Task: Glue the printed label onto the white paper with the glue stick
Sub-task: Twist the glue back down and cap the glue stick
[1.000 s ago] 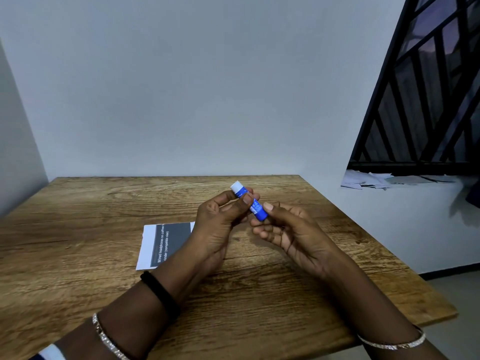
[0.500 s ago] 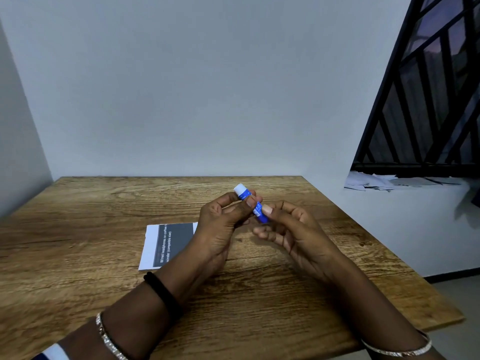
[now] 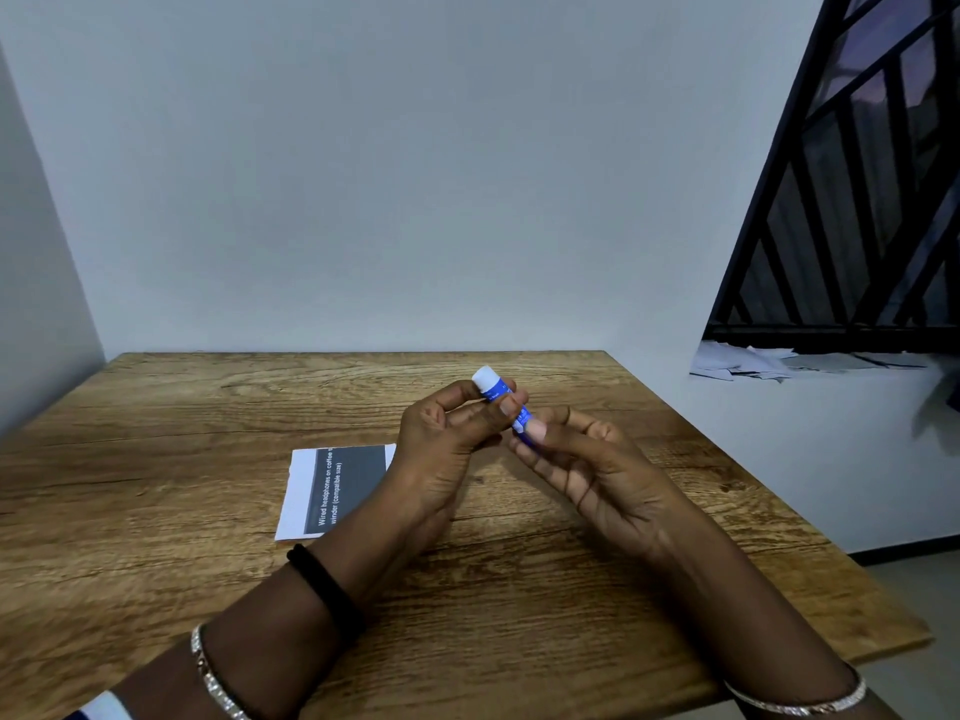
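Observation:
I hold a blue glue stick [image 3: 496,389] with a white cap above the middle of the wooden table [image 3: 156,418]. My left hand [image 3: 441,439] pinches its upper part between thumb and fingers. My right hand [image 3: 587,459] grips its lower end with the fingertips, palm turned up. The stick tilts with its cap pointing up and to the left. The printed label [image 3: 350,485], dark grey with white text, lies on a white paper [image 3: 296,496] flat on the table, left of my left hand. My left wrist covers the sheet's right part.
A pale wall runs along the table's far edge and another along its left side. To the right, past the table's edge, a white ledge holds scattered papers [image 3: 753,363] under a black window grille [image 3: 857,200].
Both hands stay closed on the glue stick in almost the same spot; my right fingertips have slid slightly up its lower end. The label and paper have not moved.

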